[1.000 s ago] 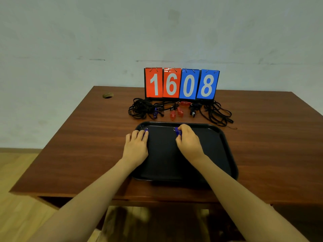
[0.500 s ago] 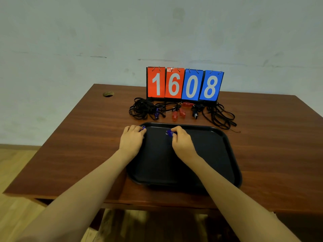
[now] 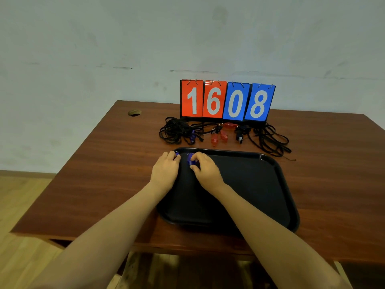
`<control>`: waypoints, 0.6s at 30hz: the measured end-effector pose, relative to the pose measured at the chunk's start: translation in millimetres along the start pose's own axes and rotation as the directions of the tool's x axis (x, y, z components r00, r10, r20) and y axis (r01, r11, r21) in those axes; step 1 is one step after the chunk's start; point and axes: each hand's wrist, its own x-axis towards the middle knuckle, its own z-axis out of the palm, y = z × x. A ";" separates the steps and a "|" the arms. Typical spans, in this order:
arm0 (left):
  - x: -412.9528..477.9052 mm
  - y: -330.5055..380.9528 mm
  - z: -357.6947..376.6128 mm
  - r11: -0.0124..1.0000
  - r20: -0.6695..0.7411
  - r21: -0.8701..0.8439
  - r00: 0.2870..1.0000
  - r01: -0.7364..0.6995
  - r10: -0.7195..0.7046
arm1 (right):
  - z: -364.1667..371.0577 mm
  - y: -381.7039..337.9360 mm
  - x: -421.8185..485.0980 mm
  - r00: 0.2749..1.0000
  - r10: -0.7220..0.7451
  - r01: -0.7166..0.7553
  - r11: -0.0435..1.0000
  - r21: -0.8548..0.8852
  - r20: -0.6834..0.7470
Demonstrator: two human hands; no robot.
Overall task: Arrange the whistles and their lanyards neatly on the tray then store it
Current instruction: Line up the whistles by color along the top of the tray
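Hands: left hand (image 3: 166, 172) and right hand (image 3: 205, 171) lie side by side at the far-left corner of the black tray (image 3: 260, 184), close together but apart from each other.
Left hand grip: fingers curled down near the tray rim, with a small blue piece (image 3: 177, 154) showing at the fingertips; whether it is pinched or merely touched cannot be told.
Right hand grip: thumb and fingers closed around a blue whistle (image 3: 191, 160), held low over the tray floor.
Reason for hold: both hands probably work on one whistle and its cord, one end under each hand, so that it can be laid in the corner and leave the rest of the tray free; the cord itself cannot be seen against the black tray.
Tray: rectangular, dark, with a raised rim and rounded corners; set near the front edge of the wooden table (image 3: 104, 174), within easy reach.
Remaining whistles: red whistles (image 3: 218, 137), a dark whistle (image 3: 239, 138) and another blue one (image 3: 192, 138) lie just beyond the tray's far rim, amid tangled black lanyards (image 3: 268, 140).
Appearance: whistles are small, glossy plastic; lanyards are thin, limp black cords in loose heaps, likely to snag when lifted.
Backdrop: flip scoreboard (image 3: 227, 100) reading 1608 stands behind the pile.
Progress: early, as most items lie off the tray.
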 end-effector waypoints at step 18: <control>-5.2 -10.2 8.6 0.963 -0.175 0.233 0.968 -0.134 0.177 | -0.5 2.4 4.8 0.996 -0.055 0.077 0.941 -0.331 0.076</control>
